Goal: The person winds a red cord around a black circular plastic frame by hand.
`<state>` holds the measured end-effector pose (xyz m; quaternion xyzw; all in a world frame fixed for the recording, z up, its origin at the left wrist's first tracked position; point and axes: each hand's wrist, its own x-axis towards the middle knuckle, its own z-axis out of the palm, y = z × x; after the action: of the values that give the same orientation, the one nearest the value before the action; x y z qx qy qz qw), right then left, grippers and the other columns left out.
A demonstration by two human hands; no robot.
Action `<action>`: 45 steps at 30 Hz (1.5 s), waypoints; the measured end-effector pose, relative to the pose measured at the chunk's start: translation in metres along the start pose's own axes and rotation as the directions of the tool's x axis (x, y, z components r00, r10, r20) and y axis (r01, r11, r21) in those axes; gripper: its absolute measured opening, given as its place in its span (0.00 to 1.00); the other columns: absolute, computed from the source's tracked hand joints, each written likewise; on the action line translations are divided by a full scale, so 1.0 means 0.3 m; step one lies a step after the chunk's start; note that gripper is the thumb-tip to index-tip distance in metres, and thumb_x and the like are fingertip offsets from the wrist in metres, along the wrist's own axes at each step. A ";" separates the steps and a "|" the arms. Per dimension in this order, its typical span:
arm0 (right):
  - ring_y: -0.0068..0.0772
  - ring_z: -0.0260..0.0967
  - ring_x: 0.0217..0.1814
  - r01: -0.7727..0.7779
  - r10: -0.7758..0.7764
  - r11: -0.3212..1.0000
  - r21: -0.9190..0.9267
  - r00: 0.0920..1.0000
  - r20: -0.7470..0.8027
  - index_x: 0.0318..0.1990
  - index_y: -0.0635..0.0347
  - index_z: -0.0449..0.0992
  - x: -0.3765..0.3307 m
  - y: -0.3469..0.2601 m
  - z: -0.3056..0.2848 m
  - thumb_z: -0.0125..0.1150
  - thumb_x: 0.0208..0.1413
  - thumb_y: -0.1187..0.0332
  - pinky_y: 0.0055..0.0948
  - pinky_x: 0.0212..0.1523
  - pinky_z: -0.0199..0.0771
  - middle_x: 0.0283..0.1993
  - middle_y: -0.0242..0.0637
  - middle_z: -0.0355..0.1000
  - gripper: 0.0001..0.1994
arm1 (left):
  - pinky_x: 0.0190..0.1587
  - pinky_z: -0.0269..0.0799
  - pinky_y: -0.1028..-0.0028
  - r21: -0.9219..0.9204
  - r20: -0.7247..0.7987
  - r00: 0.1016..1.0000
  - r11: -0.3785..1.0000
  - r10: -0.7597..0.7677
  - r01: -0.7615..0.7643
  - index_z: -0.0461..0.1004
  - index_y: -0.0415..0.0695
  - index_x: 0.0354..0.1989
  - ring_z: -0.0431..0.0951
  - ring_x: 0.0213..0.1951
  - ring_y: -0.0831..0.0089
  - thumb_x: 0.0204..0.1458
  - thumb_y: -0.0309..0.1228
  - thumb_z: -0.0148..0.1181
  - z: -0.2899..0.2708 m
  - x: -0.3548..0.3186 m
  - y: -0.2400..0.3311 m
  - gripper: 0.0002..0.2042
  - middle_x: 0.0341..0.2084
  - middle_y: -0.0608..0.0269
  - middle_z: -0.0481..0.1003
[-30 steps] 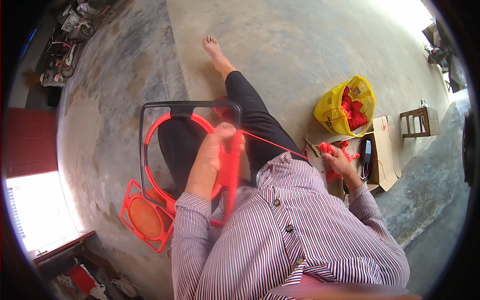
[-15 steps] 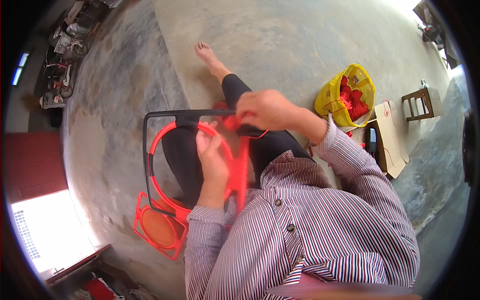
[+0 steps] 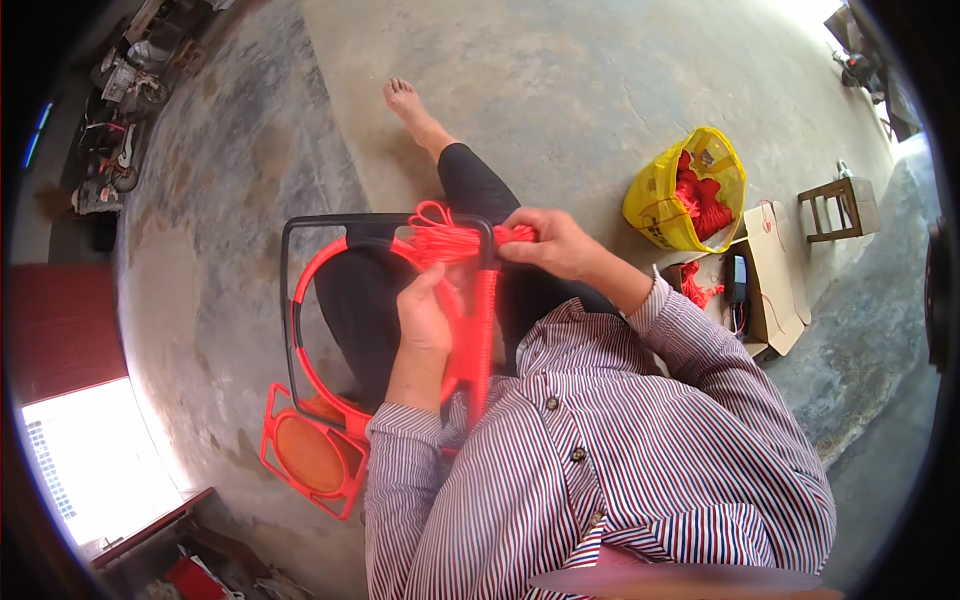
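Cord bundle (image 3: 445,240), red, crosses the corner of a red-and-black frame (image 3: 472,340) over the lap, clamped by the right hand (image 3: 558,246); the left hand's (image 3: 424,312) grip I cannot tell. Yellow bag (image 3: 652,205) holds red cord (image 3: 706,208); cardboard box (image 3: 786,275) holds red strands (image 3: 695,286).

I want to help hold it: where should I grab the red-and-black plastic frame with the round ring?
Probably the far left corner of its thin black outer bar, from the person's left: a gap there leaves finger room beside the red ring, and the left hand and right hand are both farther right.
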<state>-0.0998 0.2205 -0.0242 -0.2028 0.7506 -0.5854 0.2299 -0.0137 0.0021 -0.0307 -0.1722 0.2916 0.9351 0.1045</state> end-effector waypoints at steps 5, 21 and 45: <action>0.34 0.71 0.43 0.248 -0.078 0.727 0.640 0.956 -0.282 0.39 0.58 0.73 -0.125 -0.019 -0.196 0.59 0.46 0.73 0.37 0.50 0.70 0.42 0.39 0.74 0.11 | 0.44 0.79 0.64 0.131 -0.017 0.986 0.977 -0.167 0.168 0.69 0.33 0.51 0.80 0.41 0.58 0.55 0.31 0.56 0.013 -0.018 0.005 0.18 0.42 0.47 0.77; 0.19 0.69 0.34 -0.233 0.304 0.779 0.582 0.952 -0.026 0.42 0.62 0.73 -0.069 -0.074 0.077 0.66 0.54 0.68 0.23 0.34 0.69 0.35 0.30 0.73 0.12 | 0.37 0.80 0.65 0.221 -0.055 0.972 0.947 -0.227 0.234 0.71 0.37 0.43 0.81 0.32 0.61 0.53 0.24 0.60 0.079 -0.039 0.000 0.11 0.33 0.47 0.78; 0.14 0.59 0.20 -0.246 0.203 0.841 0.483 0.969 0.139 0.37 0.59 0.71 -0.176 -0.130 -0.101 0.56 0.52 0.77 0.18 0.21 0.60 0.26 0.24 0.66 0.06 | 0.35 0.79 0.66 0.277 -0.062 0.973 0.932 -0.224 0.233 0.70 0.41 0.49 0.80 0.30 0.60 0.49 0.24 0.65 0.078 -0.019 -0.002 0.18 0.33 0.48 0.78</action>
<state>-0.0731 0.2655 0.0256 -0.0716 0.5833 -0.7185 0.3719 -0.0144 0.0157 -0.0108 -0.2021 0.4014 0.8628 0.2315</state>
